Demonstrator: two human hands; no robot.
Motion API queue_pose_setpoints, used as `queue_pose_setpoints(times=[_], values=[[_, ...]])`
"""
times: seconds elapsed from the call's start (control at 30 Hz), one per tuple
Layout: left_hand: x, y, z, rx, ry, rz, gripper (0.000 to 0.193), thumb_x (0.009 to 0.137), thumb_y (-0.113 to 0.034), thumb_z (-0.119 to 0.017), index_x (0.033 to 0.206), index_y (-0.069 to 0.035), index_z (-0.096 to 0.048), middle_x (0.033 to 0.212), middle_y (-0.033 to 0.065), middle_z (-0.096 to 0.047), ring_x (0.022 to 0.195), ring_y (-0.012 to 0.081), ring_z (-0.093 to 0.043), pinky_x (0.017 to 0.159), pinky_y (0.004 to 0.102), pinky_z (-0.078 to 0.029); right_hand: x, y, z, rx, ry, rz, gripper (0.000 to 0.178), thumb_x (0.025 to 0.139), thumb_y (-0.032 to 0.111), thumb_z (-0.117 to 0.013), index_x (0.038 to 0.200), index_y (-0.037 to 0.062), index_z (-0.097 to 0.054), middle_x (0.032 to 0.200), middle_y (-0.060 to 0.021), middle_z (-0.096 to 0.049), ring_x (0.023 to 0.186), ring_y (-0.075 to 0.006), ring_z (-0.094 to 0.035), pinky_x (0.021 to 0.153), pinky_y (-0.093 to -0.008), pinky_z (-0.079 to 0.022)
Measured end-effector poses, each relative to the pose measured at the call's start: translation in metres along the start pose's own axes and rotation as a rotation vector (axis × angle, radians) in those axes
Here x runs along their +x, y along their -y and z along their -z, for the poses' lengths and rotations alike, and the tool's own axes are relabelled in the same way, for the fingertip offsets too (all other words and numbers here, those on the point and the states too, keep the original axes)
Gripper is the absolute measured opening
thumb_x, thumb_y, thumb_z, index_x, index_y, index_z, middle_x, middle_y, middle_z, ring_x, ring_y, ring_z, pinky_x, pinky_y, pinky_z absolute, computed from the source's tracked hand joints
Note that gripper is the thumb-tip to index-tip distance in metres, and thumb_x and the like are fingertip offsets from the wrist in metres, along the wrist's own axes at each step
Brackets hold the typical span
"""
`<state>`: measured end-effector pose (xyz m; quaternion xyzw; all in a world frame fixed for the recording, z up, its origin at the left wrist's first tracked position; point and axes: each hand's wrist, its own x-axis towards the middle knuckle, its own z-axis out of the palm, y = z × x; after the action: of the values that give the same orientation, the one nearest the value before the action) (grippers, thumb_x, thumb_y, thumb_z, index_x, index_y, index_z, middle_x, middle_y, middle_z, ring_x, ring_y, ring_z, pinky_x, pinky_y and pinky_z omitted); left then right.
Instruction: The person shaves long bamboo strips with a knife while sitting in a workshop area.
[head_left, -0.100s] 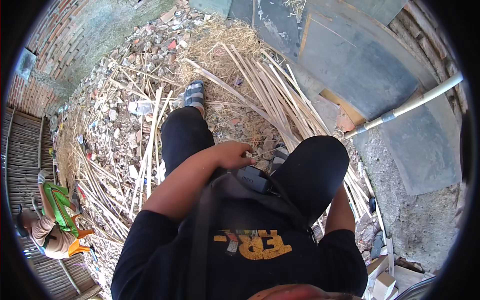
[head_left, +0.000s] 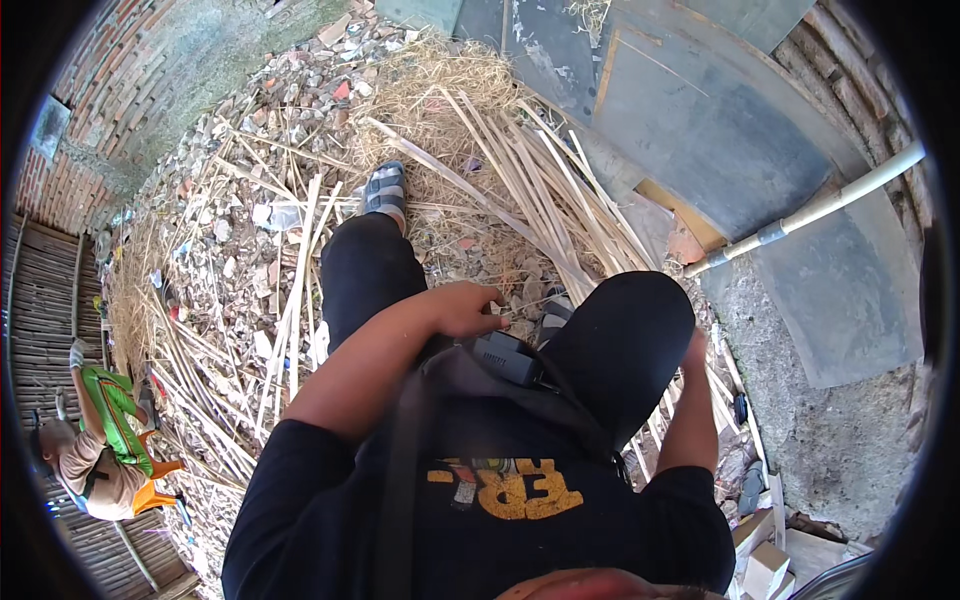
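Observation:
My left hand [head_left: 468, 308] rests across my lap, above the inner side of my left thigh [head_left: 370, 265]. Its thumb and fingers are slightly apart with nothing between them. Just below it, at my waist, sits a small black box-shaped device [head_left: 508, 357] beside a dark strap. My right hand [head_left: 697, 347] is at the outer side of my bent right knee [head_left: 630, 340], which covers most of it. Whether it holds anything is hidden.
Long pale bamboo strips [head_left: 545, 190] lie ahead, with more strips [head_left: 300, 290] to the left over rubble. A bamboo pole [head_left: 850, 195] slants at the right, near grey boards [head_left: 720, 130]. Another person [head_left: 95, 460] sits on an orange stool [head_left: 155, 490] at far left. Cardboard boxes [head_left: 768, 565] lie lower right.
My right forearm has moved forward along my right knee, and part of the hand now shows beside it. My left hand stays where it was.

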<state>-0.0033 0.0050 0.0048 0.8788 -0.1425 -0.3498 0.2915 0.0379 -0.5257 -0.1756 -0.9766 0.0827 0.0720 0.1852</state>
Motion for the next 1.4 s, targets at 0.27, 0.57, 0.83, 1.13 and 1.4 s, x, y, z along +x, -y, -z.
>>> queue_pose_setpoints(times=[0.27, 0.57, 0.83, 1.13, 1.4], values=[[-0.002, 0.000, 0.003, -0.086, -0.096, -0.123, 0.050, 0.097, -0.038, -0.064, 0.131, -0.001, -0.059, 0.103, 0.0176, -0.072, 0.096, 0.0328, -0.070, 0.088, 0.0423, -0.054, -0.035, 0.077, 0.206, -0.345, -0.204, -0.093, 0.024, 0.081, 0.016, -0.061, 0.103, 0.0076, -0.066, 0.100, -0.0223, -0.071, 0.094, -0.0433, -0.068, 0.084, -0.0526, -0.053], [-0.032, -0.041, 0.042, 0.286, -1.068, -0.463, 0.056, 0.086, -0.027, -0.075, 0.135, -0.007, -0.055, 0.135, 0.0185, -0.055, 0.125, 0.0389, -0.053, 0.106, 0.0487, -0.043, -0.088, 0.149, 0.298, -0.041, -0.340, 0.202, 0.022, 0.077, 0.006, -0.068, 0.098, -0.0007, -0.063, 0.077, -0.0212, -0.063, 0.070, -0.0368, -0.063, 0.068, -0.0410, -0.048], [-0.115, -0.077, 0.099, 0.633, -1.084, -0.182, 0.051, 0.087, -0.036, -0.074, 0.128, -0.010, -0.059, 0.118, 0.0145, -0.063, 0.112, 0.0374, -0.060, 0.097, 0.0519, -0.045, -0.083, 0.236, 0.307, 0.133, -0.205, 0.540, 0.020, 0.076, 0.002, -0.070, 0.095, -0.0012, -0.063, 0.072, -0.0170, -0.061, 0.064, -0.0237, -0.057, 0.065, -0.0361, -0.046], [-0.199, 0.008, 0.048, 0.170, -0.860, 0.174, 0.035, 0.100, -0.038, -0.057, 0.088, -0.005, -0.064, 0.071, 0.0208, -0.063, 0.071, 0.0425, -0.064, 0.065, 0.0501, -0.049, -0.010, 0.308, 0.270, 0.317, -0.514, 1.075, 0.024, 0.076, 0.005, -0.073, 0.098, -0.0004, -0.064, 0.078, -0.0160, -0.066, 0.072, -0.0324, -0.066, 0.068, -0.0405, -0.050], [-0.211, 0.021, -0.049, -0.238, -0.917, 0.380, 0.041, 0.106, -0.035, -0.050, 0.089, -0.001, -0.064, 0.075, 0.0210, -0.066, 0.073, 0.0378, -0.067, 0.067, 0.0442, -0.049, -0.015, 0.408, 0.226, 0.397, 0.100, 0.922, 0.024, 0.083, 0.017, -0.077, 0.098, 0.0031, -0.065, 0.073, -0.0095, -0.062, 0.068, -0.0184, -0.057, 0.064, -0.0354, -0.046]])
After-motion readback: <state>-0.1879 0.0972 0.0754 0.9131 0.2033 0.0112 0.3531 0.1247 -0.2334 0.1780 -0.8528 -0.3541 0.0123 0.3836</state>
